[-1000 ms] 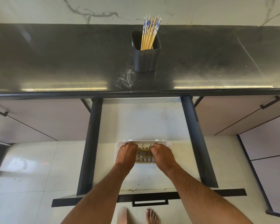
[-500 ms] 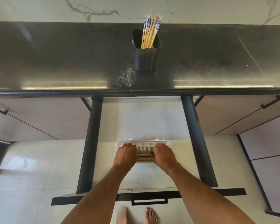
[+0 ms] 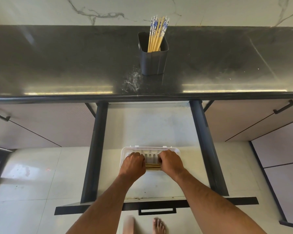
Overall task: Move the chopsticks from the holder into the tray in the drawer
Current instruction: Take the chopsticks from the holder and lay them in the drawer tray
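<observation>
**newbie:** Dark countertop (image 3: pixel 74 65) up top, drawer (image 3: pixel 150 129) pulled out below. What were you doing right then?

**me:** Squaring up a small bundle of chopsticks (image 3: pixel 153 166) lying across the white tray (image 3: pixel 125 150). My left hand (image 3: pixel 133 163) and right hand (image 3: pixel 170 162) were curled over its 2 ends, pinching them level. Best way, I'd say: press both ends evenly so none rides up. Plenty of chopsticks in the holder (image 3: pixel 153 62) were left on the counter.

Yellow chopsticks with blue-patterned tops (image 3: pixel 156 35) stand leaning in the dark square holder (image 3: pixel 153 60) on the surface. A few more chopsticks (image 3: pixel 153 166) lie flat in the white slotted tray (image 3: pixel 149 149) inside the open drawer (image 3: pixel 152 130).
</observation>
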